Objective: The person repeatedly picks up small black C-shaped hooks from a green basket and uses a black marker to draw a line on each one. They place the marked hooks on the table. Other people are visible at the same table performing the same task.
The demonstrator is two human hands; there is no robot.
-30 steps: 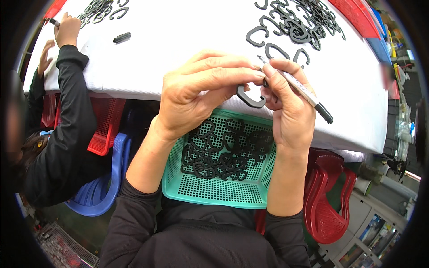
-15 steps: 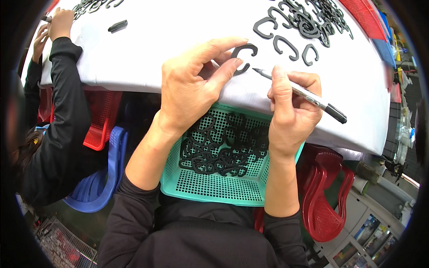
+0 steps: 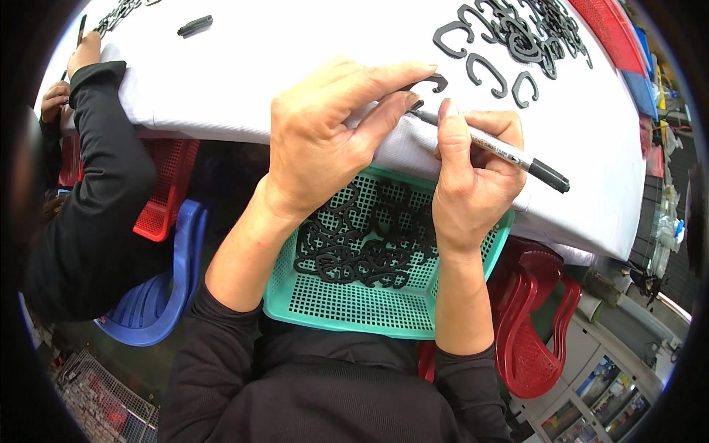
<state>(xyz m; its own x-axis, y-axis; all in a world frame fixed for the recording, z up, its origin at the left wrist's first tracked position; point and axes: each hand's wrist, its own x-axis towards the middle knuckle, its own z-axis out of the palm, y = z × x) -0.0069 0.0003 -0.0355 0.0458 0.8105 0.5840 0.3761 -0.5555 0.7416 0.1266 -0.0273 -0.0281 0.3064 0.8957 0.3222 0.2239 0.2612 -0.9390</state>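
Between thumb and fingers, my left hand [image 3: 332, 133] pinches a black C-shaped piece [image 3: 438, 82], partly hidden by the fingers. My right hand [image 3: 476, 173] grips a marker pen [image 3: 502, 150] with a pale barrel and black end. The pen's tip meets the lower end of the piece beside my left thumb. Below both hands, a green mesh basket [image 3: 347, 317] rests at my lap and holds many similar black pieces [image 3: 347, 258]. More of these curved black pieces [image 3: 524, 40] lie heaped on the white table at the far right, with several loose ones [image 3: 486, 75] nearer me.
A black pen cap [image 3: 195, 26] lies on the white tablecloth [image 3: 214, 81]. At the left, a co-worker's hand [image 3: 86, 52] holds a pen. Red baskets, a blue chair [image 3: 185, 258] and a dark red chair [image 3: 528, 325] stand around the table.
The pen tip has moved left onto the black piece. My left hand has tilted the piece, so less of it shows. The co-worker's hands have shifted lower.
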